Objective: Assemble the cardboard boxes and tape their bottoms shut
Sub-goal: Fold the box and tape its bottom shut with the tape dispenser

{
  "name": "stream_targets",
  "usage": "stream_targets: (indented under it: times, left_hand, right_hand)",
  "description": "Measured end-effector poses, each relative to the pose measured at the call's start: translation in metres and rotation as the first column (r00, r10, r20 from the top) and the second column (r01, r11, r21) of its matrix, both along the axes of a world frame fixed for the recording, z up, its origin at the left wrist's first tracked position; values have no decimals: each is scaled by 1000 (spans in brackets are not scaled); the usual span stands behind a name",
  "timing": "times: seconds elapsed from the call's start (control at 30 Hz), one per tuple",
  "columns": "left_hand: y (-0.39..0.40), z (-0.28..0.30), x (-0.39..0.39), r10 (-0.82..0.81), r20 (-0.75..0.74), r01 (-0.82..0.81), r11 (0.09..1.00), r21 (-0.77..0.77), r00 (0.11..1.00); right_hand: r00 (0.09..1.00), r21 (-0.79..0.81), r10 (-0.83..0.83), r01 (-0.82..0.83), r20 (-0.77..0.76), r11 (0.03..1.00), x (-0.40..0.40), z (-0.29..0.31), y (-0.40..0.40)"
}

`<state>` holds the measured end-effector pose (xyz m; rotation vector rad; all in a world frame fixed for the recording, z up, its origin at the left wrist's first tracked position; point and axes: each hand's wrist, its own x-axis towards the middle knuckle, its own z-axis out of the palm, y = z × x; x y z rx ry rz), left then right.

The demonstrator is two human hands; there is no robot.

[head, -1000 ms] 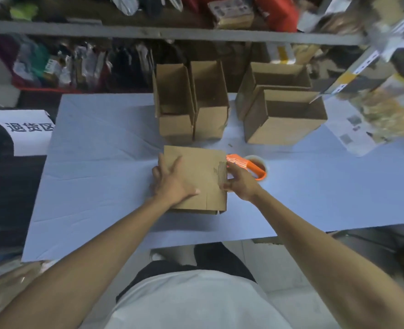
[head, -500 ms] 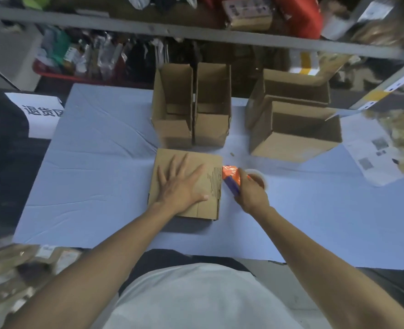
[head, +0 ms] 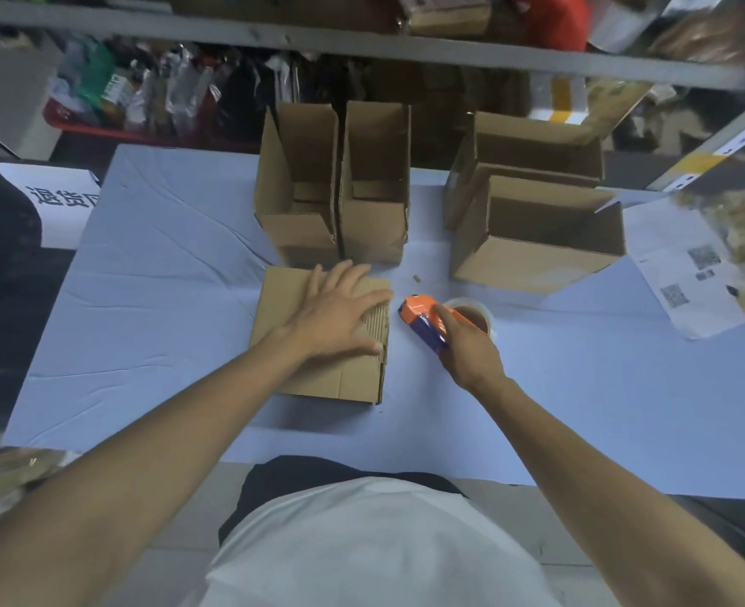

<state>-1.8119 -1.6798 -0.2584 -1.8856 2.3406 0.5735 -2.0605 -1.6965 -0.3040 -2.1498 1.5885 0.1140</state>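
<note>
Five cardboard boxes on the blue desk (head: 152, 273): four stand open at the back, two narrow ones (head: 300, 186) (head: 377, 186) touching side by side, two wider ones (head: 532, 146) (head: 537, 238) to the right, one behind the other. The fifth box (head: 314, 370) lies bottom-up in front, w/ the left hand (head: 340, 313) flat on it, fingers straight and slightly spread. One tape dispenser (head: 423, 319) (orange and blue, roll at its back) sits just right of that box; the right hand (head: 467, 348) grips it, fingers curled round the handle. One printed sheet (head: 686, 273) lies at the right edge.

Brown cardboard boxes (head: 335, 339), orange-and-blue tape dispenser (head: 423, 319), pale blue table (head: 165, 273).
</note>
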Motion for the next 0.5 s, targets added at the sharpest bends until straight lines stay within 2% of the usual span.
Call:
stream_targets:
  times: [0.07,0.1,0.13,0.2,0.23,0.3,0.4,0.47,0.5]
  left_hand:
    - [-10,0,-4,-99,75,96,994,47,992]
    - [-11,-1,-6,-85,132,80,996,38,988]
    - [-11,-1,-8,-23,183,20,1000,20,983]
    - [-5,1,-11,196,234,-201,980,-4,952]
    - [-2,1,-11,299,235,-306,952,-6,925]
    - [5,0,-10,399,208,-406,914,-9,893]
    - [15,-6,1,455,57,-456,890,16,889]
    - [21,-12,8,514,-155,-514,857,47,844]
    - [23,-14,10,533,-271,-537,841,66,802]
  right_hand:
    - [1000,28,0,-1,19,1000,-1,1,-1]
    - [999,45,-3,1,40,999,-1,1,-2]
    - [998,61,-12,8,65,998,-2,1,-3]
    - [995,88,-33,25,93,996,-3,2,-4]
    - [995,94,-33,24,96,995,-3,2,-5]
    - [994,108,-28,17,103,994,-4,2,-7]
    - [996,44,-41,37,81,998,-1,6,-7]
    - [995,-140,-93,95,21,986,7,7,-4]
    - [989,-225,-139,149,58,963,12,7,-1]
